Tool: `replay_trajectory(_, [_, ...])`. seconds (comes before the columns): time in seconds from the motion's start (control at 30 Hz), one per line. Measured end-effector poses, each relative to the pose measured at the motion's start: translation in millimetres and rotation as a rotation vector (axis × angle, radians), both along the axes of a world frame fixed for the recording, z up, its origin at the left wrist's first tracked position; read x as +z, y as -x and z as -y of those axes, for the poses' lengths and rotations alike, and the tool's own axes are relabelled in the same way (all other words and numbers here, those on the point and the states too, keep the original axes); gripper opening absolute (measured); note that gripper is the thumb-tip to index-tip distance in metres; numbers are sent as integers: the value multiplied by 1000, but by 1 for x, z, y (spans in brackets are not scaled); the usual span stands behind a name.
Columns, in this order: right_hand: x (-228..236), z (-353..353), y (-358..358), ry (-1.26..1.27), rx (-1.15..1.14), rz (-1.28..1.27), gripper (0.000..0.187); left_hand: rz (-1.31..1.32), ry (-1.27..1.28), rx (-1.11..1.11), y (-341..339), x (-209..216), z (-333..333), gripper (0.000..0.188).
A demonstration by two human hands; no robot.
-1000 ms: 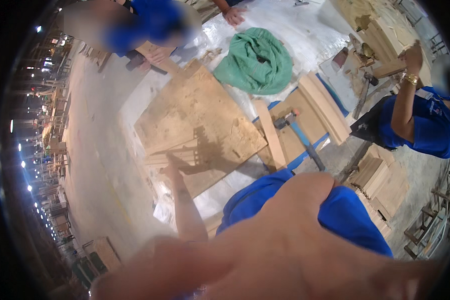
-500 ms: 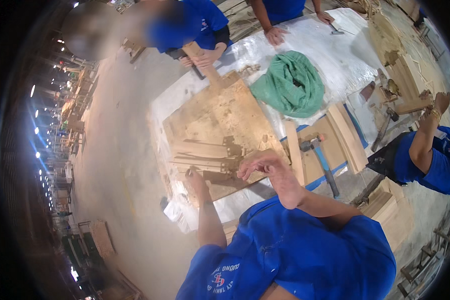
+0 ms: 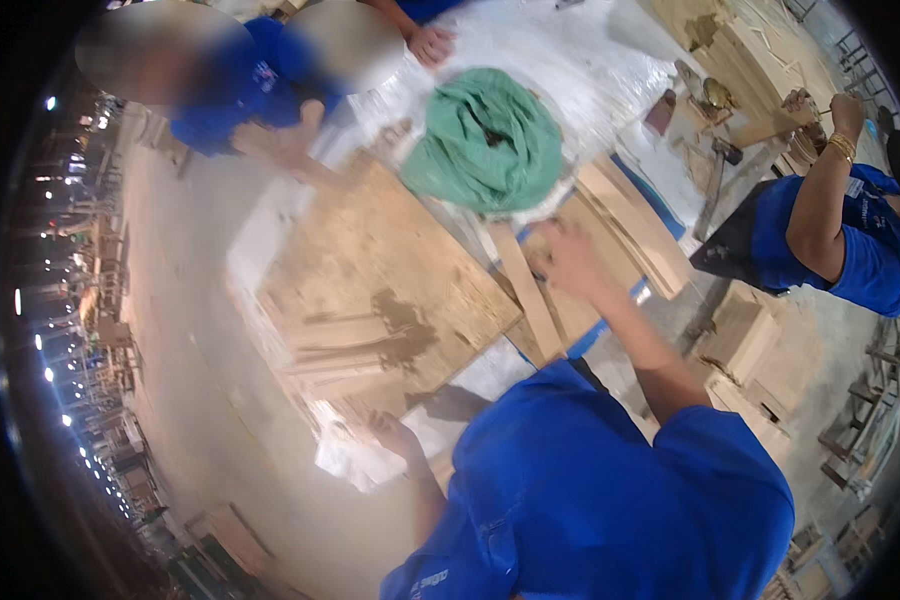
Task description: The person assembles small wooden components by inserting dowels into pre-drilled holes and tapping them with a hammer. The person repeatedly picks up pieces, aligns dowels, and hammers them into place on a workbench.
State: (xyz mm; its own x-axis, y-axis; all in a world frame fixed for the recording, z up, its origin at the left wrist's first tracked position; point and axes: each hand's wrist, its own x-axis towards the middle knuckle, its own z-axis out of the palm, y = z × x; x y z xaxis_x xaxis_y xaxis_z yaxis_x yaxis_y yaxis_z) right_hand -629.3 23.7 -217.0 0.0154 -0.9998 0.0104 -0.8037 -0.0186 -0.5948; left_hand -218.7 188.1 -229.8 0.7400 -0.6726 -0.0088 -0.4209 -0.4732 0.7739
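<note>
My left hand is low at the near edge of a plywood board, beside the ends of several pale wooden strips. Its fingers are blurred, so any hold is unclear. My right hand reaches out over a brown, blue-edged panel, just right of a narrow wooden slat. Motion smears its fingers, and I cannot tell whether it grips anything. The blue-handled hammer from the earlier frame cannot be made out; my hand and forearm cover that area.
A green cloth sack lies on the plastic-covered table. Thicker wooden pieces lie to its right, with another hammer beyond. A co-worker handles wood at the right; others stand across the table.
The view has shifted. My right hand has moved from above the board's near edge rightward and farther out over the blue-edged panel. My left hand has drawn slightly back from the strips.
</note>
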Motion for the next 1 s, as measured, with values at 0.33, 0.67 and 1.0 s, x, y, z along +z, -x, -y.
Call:
replay_trajectory(0.33, [-69,15,136,-142,-493,-287,84,102,-261,-246,59,-3,-13,36])
replay_trajectory(0.67, [-73,20,120,-223,-510,-481,97,59,-301,-270,72,3,-11,33])
replay_trajectory(1.0, [-71,21,120,-244,-509,-487,98,68,-290,-275,79,2,-5,30])
